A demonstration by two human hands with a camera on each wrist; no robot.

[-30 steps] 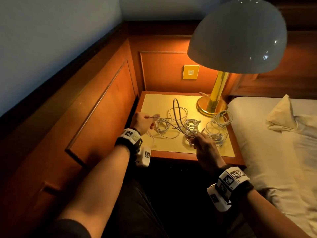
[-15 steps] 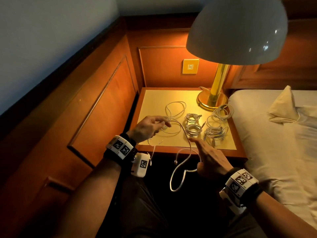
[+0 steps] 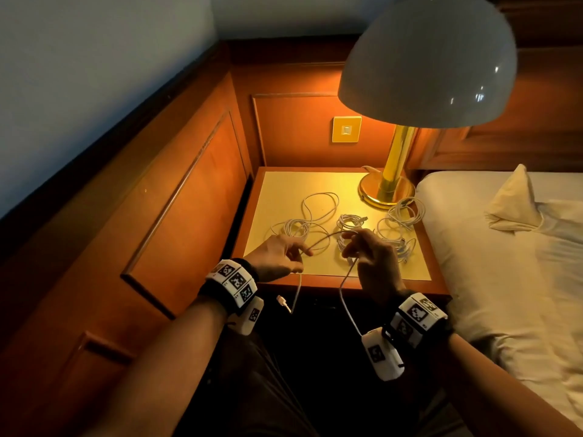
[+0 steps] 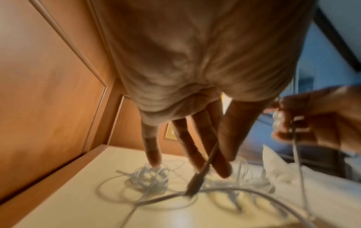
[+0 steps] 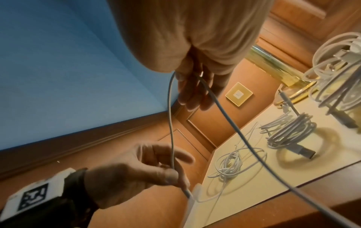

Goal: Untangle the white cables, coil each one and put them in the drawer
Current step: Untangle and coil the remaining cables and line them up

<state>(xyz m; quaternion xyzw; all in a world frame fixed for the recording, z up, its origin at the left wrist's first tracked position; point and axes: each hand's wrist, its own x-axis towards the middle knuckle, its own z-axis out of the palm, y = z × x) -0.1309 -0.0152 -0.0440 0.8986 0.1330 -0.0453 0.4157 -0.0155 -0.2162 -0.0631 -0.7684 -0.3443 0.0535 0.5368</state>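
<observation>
Hanging off the front edge of the nightstand (image 3: 315,287), two ends of one thin white cable (image 3: 328,237) drop into shadow: one ends in a small flat plug below the left wrist, the other runs down to the right wrist's camera box. Both wrists wear black bands with white blocks printed in black squares.

Left hand (image 3: 277,257): thumb and forefinger pinch the cable; remaining fingers loosely spread over the tabletop. Right hand (image 3: 372,257): fingers curled, cable held at the fingertips, a loop running through them in the right wrist view. Between the hands the cable arcs in a shallow raised bow.

Tabletop smooth, pale yellow under lamplight, framed in glossy reddish wood. Lying on it: a loose bundle (image 3: 295,228) with wide stray loops at left; a tight round coil (image 3: 348,220) with a plug sticking out at centre; a slack, springy tangle (image 3: 399,228) at right, near the bed edge.

Behind these, a lamp (image 3: 397,171) with polished brass round base and column, under a smooth grey dome shade. Square brass wall plate (image 3: 346,129) on panelled wood. Rumpled white bedding (image 3: 504,234) at right. No drawer visible in any view.
</observation>
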